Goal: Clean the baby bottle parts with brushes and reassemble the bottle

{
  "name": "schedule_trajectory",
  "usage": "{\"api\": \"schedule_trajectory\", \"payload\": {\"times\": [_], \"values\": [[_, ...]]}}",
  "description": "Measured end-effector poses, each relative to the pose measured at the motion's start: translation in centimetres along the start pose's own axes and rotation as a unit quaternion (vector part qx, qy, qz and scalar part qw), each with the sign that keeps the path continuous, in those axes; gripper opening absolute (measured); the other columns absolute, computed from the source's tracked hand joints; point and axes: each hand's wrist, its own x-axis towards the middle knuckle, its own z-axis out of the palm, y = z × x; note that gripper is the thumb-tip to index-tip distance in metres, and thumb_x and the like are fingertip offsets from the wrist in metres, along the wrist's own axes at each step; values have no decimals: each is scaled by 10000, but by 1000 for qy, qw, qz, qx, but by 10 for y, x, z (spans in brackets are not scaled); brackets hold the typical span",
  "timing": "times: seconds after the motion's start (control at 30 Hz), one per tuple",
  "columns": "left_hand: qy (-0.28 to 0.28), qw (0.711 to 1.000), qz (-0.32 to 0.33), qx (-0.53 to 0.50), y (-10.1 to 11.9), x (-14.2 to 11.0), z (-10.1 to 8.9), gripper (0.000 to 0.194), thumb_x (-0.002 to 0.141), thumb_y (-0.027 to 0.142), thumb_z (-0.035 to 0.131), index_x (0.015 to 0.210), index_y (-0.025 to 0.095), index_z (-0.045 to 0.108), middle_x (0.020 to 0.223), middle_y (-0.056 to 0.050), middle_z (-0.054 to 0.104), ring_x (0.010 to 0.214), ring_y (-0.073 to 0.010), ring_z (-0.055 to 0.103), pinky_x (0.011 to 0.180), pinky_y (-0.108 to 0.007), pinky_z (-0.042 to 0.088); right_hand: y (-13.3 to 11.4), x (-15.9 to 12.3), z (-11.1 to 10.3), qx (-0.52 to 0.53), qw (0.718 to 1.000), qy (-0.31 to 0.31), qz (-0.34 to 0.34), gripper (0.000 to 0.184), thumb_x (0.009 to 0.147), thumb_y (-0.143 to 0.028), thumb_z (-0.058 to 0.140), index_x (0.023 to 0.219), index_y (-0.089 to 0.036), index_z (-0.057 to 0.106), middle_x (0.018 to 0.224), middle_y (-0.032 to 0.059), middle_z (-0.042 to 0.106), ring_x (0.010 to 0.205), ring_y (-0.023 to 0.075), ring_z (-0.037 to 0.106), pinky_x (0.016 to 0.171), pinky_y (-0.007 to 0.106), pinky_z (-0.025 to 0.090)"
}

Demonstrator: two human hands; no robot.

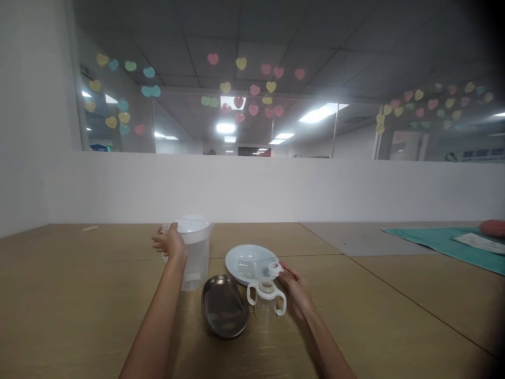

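On the left, my left hand is closed around the handle of a clear plastic pitcher, which stands upright on the table. Between finger and thumb, my right hand pinches a small white lid above the near right rim of a pale plate. Just below it stands a clear cup with two white handles and an uncovered mouth. A clear plastic item lies on the plate; its kind is unclear. A metal kidney dish rests between the pitcher and the cup.
The wooden table runs back to a white wall with a window above. At the far right, a teal cloth bears a white cloth and a reddish object. A small flat beige piece lies back left.
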Motion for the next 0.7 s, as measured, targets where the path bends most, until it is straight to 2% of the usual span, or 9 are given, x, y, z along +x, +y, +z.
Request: {"api": "schedule_trajectory", "payload": {"times": [0.1,0.17,0.23,0.3,0.4,0.57,0.63,0.7], "values": [[-66,998,-15,-18,-3,10,0,590,727,455,504,1193,184,265,1120,-145,439,1084,-306,467,842,-483,409,-5,-1,-2,-75,997,12,-18,358,512,-273,759,839,-136,709,729,76,712,684,219,666,598,330,543],[-97,995,12,-33,-5,15,0,574,761,422,470,1227,183,236,1048,-103,504,951,-230,550,778,-388,460,-7,-1,-3,-112,993,17,-26,352,488,-282,764,800,-124,717,612,47,677,586,194,634,545,310,516],[-111,992,42,-41,-7,17,-1,545,779,395,456,1251,214,252,1034,-70,537,909,-192,571,766,-332,468,-8,-1,-3,-128,991,17,-29,336,476,-281,768,770,-124,723,530,16,631,519,167,593,507,289,489],[-122,987,100,-23,-9,18,-3,455,793,381,438,1218,238,363,1055,-61,562,953,-200,567,814,-328,453,-7,0,-2,-134,991,11,-28,332,477,-286,768,768,-131,729,521,8,621,501,153,573,497,278,475],[-138,973,183,20,-10,16,-7,358,818,366,392,1129,234,509,1096,-67,588,1043,-234,542,901,-364,411,-3,0,0,-141,990,2,-28,339,502,-327,762,788,-148,733,644,43,679,574,165,603,536,280,486],[-124,966,211,84,-7,-3,-6,440,832,364,383,1228,214,503,1182,-115,569,1121,-314,481,974,-509,302,-4,-4,3,-143,989,9,-45,359,579,-469,701,773,-169,734,847,84,712,749,203,635,599,283,500],[-118,950,270,106,-4,-16,-5,459,833,343,382,1257,202,491,1203,-130,553,1131,-317,467,977,-507,295,-9,-7,4,-149,987,24,-59,390,625,-530,655,756,-171,737,851,88,711,729,197,628,592,280,496],[-116,920,349,132,0,-31,-5,485,815,328,412,1275,191,481,1198,-138,544,1133,-317,456,972,-489,300,-15,-11,6,-145,986,38,-71,442,664,-581,605,734,-165,737,804,92,707,643,177,602,571,282,488]]}}
